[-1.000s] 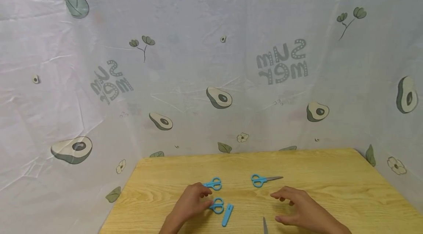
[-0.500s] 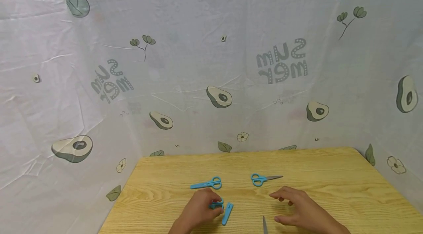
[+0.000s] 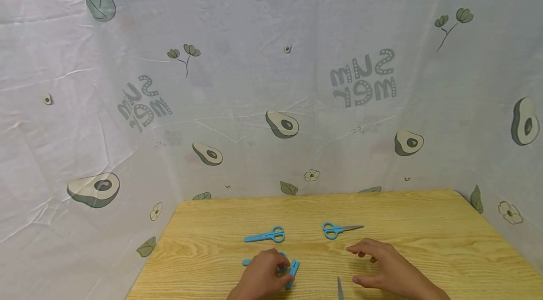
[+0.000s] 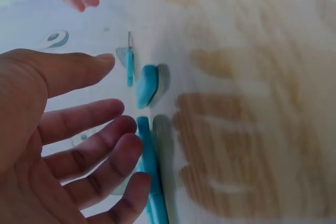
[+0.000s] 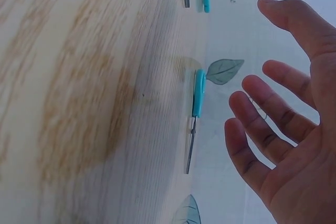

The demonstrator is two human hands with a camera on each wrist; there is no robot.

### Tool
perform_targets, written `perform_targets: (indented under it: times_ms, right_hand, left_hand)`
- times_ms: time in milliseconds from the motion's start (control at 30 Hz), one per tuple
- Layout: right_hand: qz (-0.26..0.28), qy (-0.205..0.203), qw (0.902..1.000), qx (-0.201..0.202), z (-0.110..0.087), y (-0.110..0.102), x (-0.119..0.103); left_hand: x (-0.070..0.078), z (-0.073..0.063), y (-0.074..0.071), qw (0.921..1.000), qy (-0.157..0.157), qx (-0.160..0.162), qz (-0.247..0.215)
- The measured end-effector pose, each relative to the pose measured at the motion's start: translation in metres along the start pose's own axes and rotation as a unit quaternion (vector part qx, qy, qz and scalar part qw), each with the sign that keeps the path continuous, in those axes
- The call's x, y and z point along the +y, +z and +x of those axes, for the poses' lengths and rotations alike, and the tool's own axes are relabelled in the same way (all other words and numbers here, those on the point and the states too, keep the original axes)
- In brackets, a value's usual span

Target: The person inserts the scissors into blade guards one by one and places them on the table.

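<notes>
My left hand (image 3: 264,272) hovers by a loose blue blade cover (image 3: 294,268), thumb and fingers spread around it without a visible grip. In the left wrist view that cover (image 4: 147,86) lies apart from the fingertips. Under the same hand is a pair of blue-handled scissors (image 3: 247,262), mostly hidden. Relaxed and holding nothing, my right hand (image 3: 388,267) is held over the table's right side. A bare scissor blade (image 3: 340,287) points up from the bottom edge nearby; its handles are out of frame.
Covered blue scissors (image 3: 265,235) lie farther back on the left. Uncovered blue scissors (image 3: 333,231) rest at the back centre, blade pointing right. The wooden table (image 3: 424,224) meets a patterned plastic curtain (image 3: 237,78) behind and at both sides.
My left hand has moved right and nearer, from the covered scissors at the back, over the closer pair, to the loose cover. My right hand stays almost still.
</notes>
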State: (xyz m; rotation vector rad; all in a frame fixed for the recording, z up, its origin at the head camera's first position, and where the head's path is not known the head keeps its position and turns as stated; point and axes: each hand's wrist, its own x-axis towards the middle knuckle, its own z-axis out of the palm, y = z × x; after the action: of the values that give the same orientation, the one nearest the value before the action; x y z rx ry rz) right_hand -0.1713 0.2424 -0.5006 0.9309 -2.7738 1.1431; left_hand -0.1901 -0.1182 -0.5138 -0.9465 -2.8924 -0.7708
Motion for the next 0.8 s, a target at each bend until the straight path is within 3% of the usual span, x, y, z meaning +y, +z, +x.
perform_targets:
  times_ms: [133, 300, 567, 800]
  right_hand:
    - [0.007, 0.002, 1.0, -0.004, 0.002, -0.001, 0.0]
    - [-0.003, 0.004, 1.0, 0.0, 0.004, -0.003, 0.002]
    - [-0.006, 0.011, 0.9999, 0.006, 0.009, -0.006, 0.011]
    - [0.013, 0.005, 0.9999, 0.009, 0.014, -0.008, 0.013]
  left_hand:
    - [0.003, 0.0, 0.003, 0.9999, -0.003, -0.008, 0.012]
    - [0.008, -0.001, 0.004, 0.9985, -0.038, -0.037, 0.008]
    - [0.009, 0.001, 0.002, 0.996, -0.064, -0.061, -0.005]
    - [0.009, 0.001, 0.004, 0.9966, -0.07, -0.043, -0.01]
